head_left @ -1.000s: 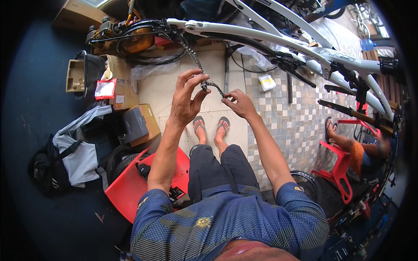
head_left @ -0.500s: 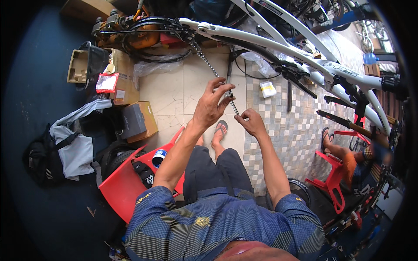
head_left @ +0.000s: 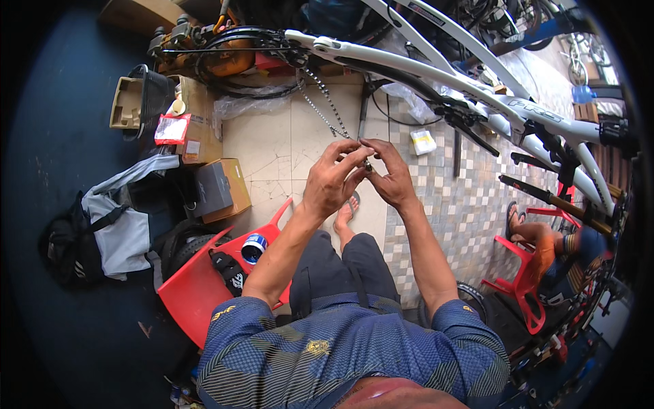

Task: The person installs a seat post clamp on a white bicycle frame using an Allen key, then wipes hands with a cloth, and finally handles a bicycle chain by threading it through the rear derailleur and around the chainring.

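A bicycle chain (head_left: 327, 97) hangs in two strands from the rear end of a white bicycle frame (head_left: 402, 67) and runs down to my hands. My left hand (head_left: 330, 178) is closed, thumb and fingers pinching the chain. Right beside it, my right hand (head_left: 393, 178) is closed on the chain too, its fingertips meeting those of the left. A short dark piece of the chain shows between the two thumbs. The links under my fingers are hidden.
To my left stands a red chair (head_left: 187, 303) with a blue-and-white can (head_left: 254, 249) on it. Cardboard boxes (head_left: 231, 185) and a black crate (head_left: 155, 101) lie beyond. On the right, a person (head_left: 538, 235) sits near another red chair (head_left: 523, 290). A small white-and-yellow packet (head_left: 423, 142) lies on the tiles.
My right hand has moved up and in to meet my left. The chain, one taut strand before, now hangs slacker in two strands.
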`<state>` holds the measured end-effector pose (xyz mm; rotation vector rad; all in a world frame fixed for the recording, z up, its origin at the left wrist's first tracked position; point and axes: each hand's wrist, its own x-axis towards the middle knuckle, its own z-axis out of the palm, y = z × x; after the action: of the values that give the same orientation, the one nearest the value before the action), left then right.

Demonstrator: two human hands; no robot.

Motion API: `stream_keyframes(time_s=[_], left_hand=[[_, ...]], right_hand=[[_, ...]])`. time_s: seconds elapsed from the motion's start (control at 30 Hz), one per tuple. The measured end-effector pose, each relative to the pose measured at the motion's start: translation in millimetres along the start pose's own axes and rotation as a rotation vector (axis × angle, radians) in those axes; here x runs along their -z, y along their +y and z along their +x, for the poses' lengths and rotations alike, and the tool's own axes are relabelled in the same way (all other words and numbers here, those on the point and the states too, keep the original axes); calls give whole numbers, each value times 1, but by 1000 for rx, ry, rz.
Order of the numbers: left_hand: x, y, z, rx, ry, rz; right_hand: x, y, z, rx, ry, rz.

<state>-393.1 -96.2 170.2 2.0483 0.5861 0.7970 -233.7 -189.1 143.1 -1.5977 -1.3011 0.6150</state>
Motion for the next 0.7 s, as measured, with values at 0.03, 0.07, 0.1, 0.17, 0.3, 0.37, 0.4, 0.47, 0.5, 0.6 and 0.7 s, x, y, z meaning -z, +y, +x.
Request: stream_keyframes(time_s=[0.03, 0.07, 0.1, 0.17, 0.3, 0.37, 0.4, 0.47, 0.5, 0.6, 0.7], left_hand=[[2, 3, 5, -15, 24, -21], [1, 2, 7, -13, 43, -16], [1, 0, 8, -11, 62, -12], [4, -2, 11, -14, 82, -11], [11, -27, 22, -53, 207, -219], [12, -55, 28, 218, 308, -395], [14, -71, 35, 328, 352, -386], [9, -110, 44, 341, 339, -379], [6, -122, 50, 345, 329, -381], [2, -121, 65, 242, 217, -414], [-4, -108, 74, 247, 244, -377]], right_hand=[[-1, -2, 3, 35, 27, 24], [-2, -4, 5, 59, 53, 26], [-2, -7, 7, 84, 79, 28], [-3, -14, 11, 103, 103, 40], [1, -28, 14, 88, 152, 86], [5, -37, 16, 114, 184, 103], [7, -41, 18, 128, 188, 119], [9, -47, 21, 157, 200, 147], [9, -46, 23, 176, 210, 136], [9, -58, 33, 139, 168, 153], [9, -59, 50, 176, 161, 50]])
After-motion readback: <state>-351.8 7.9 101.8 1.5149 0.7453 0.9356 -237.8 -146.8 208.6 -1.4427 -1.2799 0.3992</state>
